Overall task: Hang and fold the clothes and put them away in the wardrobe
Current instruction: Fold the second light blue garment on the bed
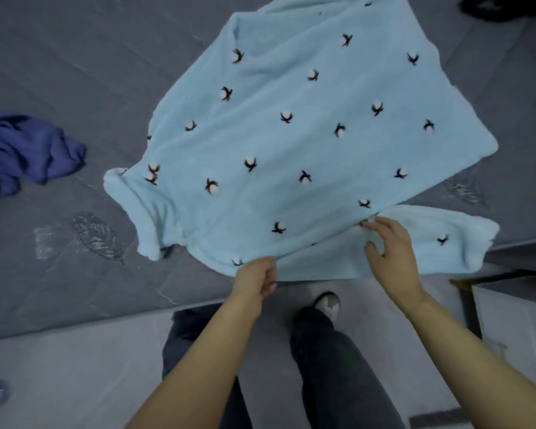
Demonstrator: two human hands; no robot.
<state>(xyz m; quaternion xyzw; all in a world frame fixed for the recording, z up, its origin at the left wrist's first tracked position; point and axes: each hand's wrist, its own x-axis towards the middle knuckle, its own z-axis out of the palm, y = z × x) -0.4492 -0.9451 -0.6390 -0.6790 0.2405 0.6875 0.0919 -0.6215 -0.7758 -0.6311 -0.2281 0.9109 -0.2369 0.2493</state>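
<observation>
sweater: a fluffy light blue sweater (291,144) with little white-and-dark cotton-boll tufts all over, spread pretty flat on the grey bed (75,72)
which way it points: its long axis runs on a diagonal, from the near-left corner up toward the far right; the rolled collar end sits at the near left, and the other end runs off the top of the view
sleeve: one sleeve (430,246) is folded across the near edge, lying toward the right, cuff hanging just past the bed's edge
left hand: the left hand (257,280) is pinching the near edge of the sweater, fingers curled round the fabric
right hand: the right hand (390,252) rests on the folded sleeve with fingers loosely spread, fingertips touching the seam where sleeve meets body, not gripping
where it sits vs hands: sweater is right in front of both hands, mostly beyond them
other stuff: crumpled dark blue garment (22,150) well off to the left on the bed
</observation>
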